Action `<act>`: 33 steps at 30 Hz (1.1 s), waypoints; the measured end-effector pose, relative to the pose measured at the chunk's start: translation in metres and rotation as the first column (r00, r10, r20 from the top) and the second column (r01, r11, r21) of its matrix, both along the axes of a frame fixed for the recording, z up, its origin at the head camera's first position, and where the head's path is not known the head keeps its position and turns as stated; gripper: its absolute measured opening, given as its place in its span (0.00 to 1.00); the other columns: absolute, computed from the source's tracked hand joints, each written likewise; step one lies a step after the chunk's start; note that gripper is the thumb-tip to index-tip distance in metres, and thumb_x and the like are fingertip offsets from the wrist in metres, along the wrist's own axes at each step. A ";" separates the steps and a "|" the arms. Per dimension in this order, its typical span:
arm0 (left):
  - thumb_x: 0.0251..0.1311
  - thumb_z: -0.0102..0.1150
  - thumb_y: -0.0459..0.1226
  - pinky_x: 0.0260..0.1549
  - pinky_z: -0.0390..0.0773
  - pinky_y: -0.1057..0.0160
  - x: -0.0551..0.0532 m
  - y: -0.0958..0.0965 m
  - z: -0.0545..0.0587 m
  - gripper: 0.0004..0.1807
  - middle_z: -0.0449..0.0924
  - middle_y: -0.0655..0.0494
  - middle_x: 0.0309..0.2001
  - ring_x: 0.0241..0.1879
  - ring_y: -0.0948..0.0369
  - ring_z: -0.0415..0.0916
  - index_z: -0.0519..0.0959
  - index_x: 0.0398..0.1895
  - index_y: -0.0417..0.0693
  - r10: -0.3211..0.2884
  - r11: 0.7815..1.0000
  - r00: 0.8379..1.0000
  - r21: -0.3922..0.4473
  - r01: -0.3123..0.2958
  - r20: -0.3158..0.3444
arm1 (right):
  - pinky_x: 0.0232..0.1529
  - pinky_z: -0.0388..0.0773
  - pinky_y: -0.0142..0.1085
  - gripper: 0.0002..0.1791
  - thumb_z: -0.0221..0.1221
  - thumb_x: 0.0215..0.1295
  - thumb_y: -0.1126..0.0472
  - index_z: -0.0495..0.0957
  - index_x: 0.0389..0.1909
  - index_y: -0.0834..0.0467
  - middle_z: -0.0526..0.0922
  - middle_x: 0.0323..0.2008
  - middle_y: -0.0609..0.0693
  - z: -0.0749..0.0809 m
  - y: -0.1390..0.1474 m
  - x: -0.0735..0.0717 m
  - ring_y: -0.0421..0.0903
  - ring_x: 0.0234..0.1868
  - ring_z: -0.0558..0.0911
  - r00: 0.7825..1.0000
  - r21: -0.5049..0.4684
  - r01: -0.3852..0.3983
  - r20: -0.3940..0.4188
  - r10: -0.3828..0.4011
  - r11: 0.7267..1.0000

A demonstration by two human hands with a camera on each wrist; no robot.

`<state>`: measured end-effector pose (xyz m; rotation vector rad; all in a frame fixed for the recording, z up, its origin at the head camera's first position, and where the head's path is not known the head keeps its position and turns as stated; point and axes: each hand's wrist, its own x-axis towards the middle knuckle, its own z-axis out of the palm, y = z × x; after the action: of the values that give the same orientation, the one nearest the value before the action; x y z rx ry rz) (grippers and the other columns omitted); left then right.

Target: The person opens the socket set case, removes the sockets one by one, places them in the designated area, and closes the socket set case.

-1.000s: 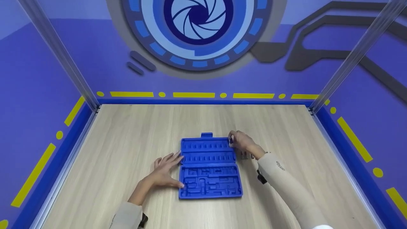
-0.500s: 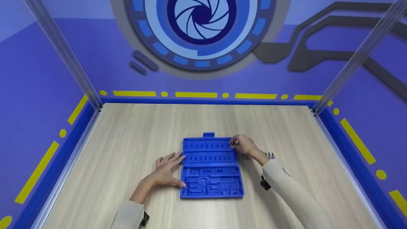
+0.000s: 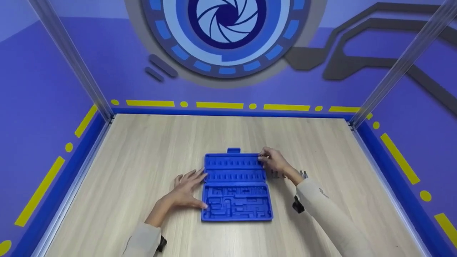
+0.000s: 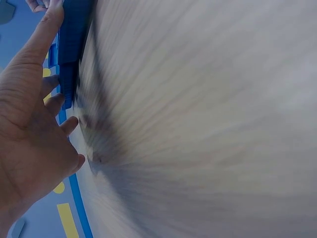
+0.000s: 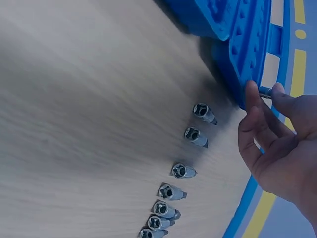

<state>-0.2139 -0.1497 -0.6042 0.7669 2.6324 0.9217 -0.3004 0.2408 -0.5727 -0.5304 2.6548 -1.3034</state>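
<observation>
An opened blue plastic tool case [image 3: 237, 183] lies flat, its moulded lid half toward the back and its recessed base toward the front. My left hand [image 3: 184, 194] rests against its left side with fingers spread and the thumb on the base's rim. At the lid's back right corner, my right hand [image 3: 276, 160] pinches a small metal bit socket [image 5: 265, 92] between thumb and index finger. The right wrist view shows it right over the lid's edge, partly covered by the fingertips.
Several loose bit sockets [image 5: 204, 111] lie in a row on the wooden table [image 3: 153, 142], right of the case and partly under the right forearm. A lid latch tab [image 3: 234, 150] sticks out at the back. Blue panels [image 3: 228, 92] enclose the table.
My right hand stays at the lid's back right corner, its fingertips shifting slightly while pinching the bit socket. The left hand holds its place on the case; the head view has shifted a little.
</observation>
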 end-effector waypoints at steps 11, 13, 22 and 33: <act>0.37 0.83 0.58 0.69 0.38 0.22 0.000 0.000 0.000 0.67 0.48 0.45 0.83 0.79 0.34 0.43 0.58 0.80 0.47 -0.008 1.000 1.000 0.007 0.008 -0.002 | 0.50 0.80 0.45 0.12 0.54 0.77 0.65 0.80 0.51 0.70 0.86 0.45 0.68 0.009 0.000 0.010 0.60 0.46 0.85 0.999 -0.013 0.043 0.004 -0.043 0.999; 0.37 0.83 0.58 0.69 0.38 0.22 0.000 0.000 0.001 0.67 0.47 0.45 0.83 0.80 0.34 0.43 0.58 0.80 0.47 -0.008 1.000 1.000 0.008 0.008 -0.003 | 0.55 0.79 0.50 0.14 0.52 0.78 0.64 0.80 0.52 0.70 0.85 0.48 0.69 0.012 0.002 0.013 0.61 0.49 0.84 0.999 -0.023 0.036 0.008 -0.035 0.999; 0.37 0.83 0.58 0.69 0.37 0.22 -0.001 0.000 0.001 0.66 0.47 0.45 0.83 0.80 0.34 0.43 0.58 0.80 0.47 -0.008 1.000 1.000 0.010 0.009 -0.006 | 0.31 0.82 0.43 0.18 0.49 0.81 0.59 0.75 0.56 0.71 0.81 0.49 0.71 0.020 0.014 0.023 0.61 0.38 0.84 0.984 -0.118 0.031 0.175 -0.010 0.992; 0.38 0.83 0.58 0.69 0.37 0.22 -0.001 0.001 0.001 0.66 0.47 0.45 0.83 0.80 0.34 0.43 0.57 0.80 0.47 -0.011 1.000 1.000 0.011 0.011 0.002 | 0.30 0.80 0.33 0.23 0.50 0.80 0.64 0.67 0.69 0.72 0.82 0.43 0.63 0.023 0.036 0.030 0.44 0.31 0.83 0.974 -0.213 0.041 0.227 0.009 0.976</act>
<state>-0.2154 -0.1492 -0.6037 0.7825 2.6206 0.9347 -0.2705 0.2767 -0.5493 -0.3595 2.3530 -1.5664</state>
